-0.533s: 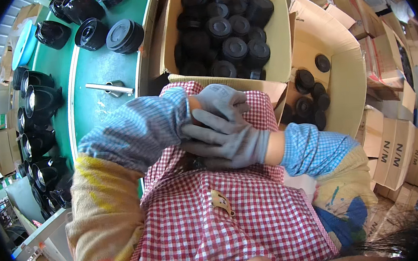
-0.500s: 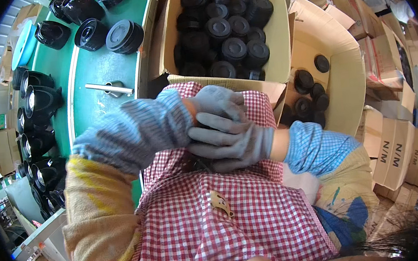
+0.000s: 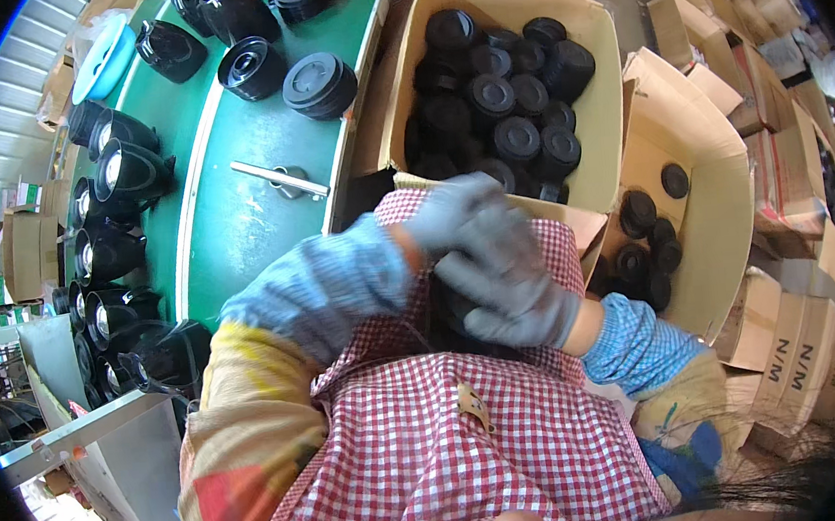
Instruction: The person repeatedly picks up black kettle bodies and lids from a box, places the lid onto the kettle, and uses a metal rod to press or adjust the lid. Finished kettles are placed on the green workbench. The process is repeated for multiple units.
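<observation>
Both hands wear grey gloves and meet in front of my red-and-white checked apron. My left hand is on top and smeared by motion, so its fingers are hard to make out. My right hand lies just below, touching it, with fingers curved toward the left over a dark thing. Only a black patch of that thing shows against the apron; the gloves hide its kind. Just beyond the hands stands a cardboard box holding many round black lidded parts.
A green-topped workbench at left bears a metal T-shaped tool, stacked black discs and glossy black housings. A light blue basin sits at its far edge. Another carton with black parts stands right, beside stacked cartons.
The whole view has shifted, so bench and boxes sit farther right and lower. A red thing has come into view at the top. My hands have moved against each other, and the left is blurred.
</observation>
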`<action>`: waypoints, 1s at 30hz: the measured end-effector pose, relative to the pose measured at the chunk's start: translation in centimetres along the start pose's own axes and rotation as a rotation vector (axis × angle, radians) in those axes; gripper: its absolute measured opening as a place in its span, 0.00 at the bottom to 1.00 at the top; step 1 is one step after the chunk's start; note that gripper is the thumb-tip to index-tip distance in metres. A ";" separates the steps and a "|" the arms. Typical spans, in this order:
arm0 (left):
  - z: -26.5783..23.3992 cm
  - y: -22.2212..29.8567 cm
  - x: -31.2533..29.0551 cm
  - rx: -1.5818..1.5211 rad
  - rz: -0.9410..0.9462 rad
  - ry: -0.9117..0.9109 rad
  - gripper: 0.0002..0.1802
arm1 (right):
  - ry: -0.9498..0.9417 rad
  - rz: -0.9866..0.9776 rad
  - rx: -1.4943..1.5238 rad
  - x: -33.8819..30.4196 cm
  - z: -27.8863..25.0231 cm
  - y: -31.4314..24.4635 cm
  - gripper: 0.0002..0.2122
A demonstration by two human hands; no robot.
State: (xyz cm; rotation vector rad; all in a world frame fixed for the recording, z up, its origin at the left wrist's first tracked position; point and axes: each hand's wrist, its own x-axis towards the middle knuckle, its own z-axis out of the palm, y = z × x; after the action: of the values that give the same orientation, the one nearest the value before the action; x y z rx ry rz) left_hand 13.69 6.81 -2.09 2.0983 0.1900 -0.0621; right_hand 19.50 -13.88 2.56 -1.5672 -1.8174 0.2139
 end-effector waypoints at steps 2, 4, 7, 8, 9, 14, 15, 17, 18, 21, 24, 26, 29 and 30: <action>-5.6 -5.7 -3.5 0.424 0.160 0.514 0.27 | 0.208 0.181 -0.023 -0.9 -2.5 1.2 0.28; -14.0 -10.0 -8.1 0.898 -0.045 0.557 0.38 | 0.304 0.297 -0.157 -3.2 -2.7 2.1 0.27; -20.4 -15.5 -14.7 1.476 -0.150 0.231 0.30 | 0.261 0.362 0.046 -2.9 -1.3 3.6 0.24; -20.9 -15.9 -14.3 1.264 -0.369 0.144 0.23 | 0.244 0.312 0.003 -1.6 -1.3 3.3 0.24; -21.1 -14.9 -13.5 1.045 -0.574 0.055 0.17 | 0.228 0.258 -0.040 -0.2 -1.6 3.2 0.24; -18.4 -1.1 -10.8 0.664 -0.263 -0.021 0.13 | 0.075 -0.002 -0.526 4.7 -6.0 1.2 0.32; -17.1 1.4 -10.4 0.540 -0.160 -0.028 0.13 | 0.054 -0.033 -0.581 5.6 -6.8 0.5 0.33; -13.7 6.2 -9.4 0.343 0.004 -0.122 0.14 | -0.203 0.035 -0.461 6.4 -7.5 0.5 0.34; -11.9 8.2 -9.1 0.286 0.051 -0.154 0.15 | -0.329 0.069 -0.397 6.7 -7.9 0.4 0.34; -7.3 10.9 -8.8 0.351 0.094 -0.229 0.15 | -0.509 0.182 -0.193 5.1 -8.6 1.3 0.26; -4.8 11.1 -8.8 0.376 0.077 -0.288 0.16 | -0.395 0.180 -0.031 1.7 -7.6 3.0 0.22; -3.5 11.5 -9.2 0.407 0.021 -0.263 0.16 | -0.363 0.130 0.004 1.0 -7.5 3.4 0.22; -2.8 12.6 -9.4 0.424 -0.040 -0.249 0.17 | -0.329 0.091 0.000 0.7 -7.0 4.6 0.21; -2.4 13.1 -9.5 0.423 -0.075 -0.247 0.18 | -0.330 0.070 0.031 0.5 -6.8 5.2 0.21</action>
State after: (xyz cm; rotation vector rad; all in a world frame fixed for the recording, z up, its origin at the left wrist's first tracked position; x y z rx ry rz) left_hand 6.36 1.32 11.44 2.4771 0.1121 -0.4379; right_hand 27.73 -14.32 4.86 -1.6505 -1.9954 0.5590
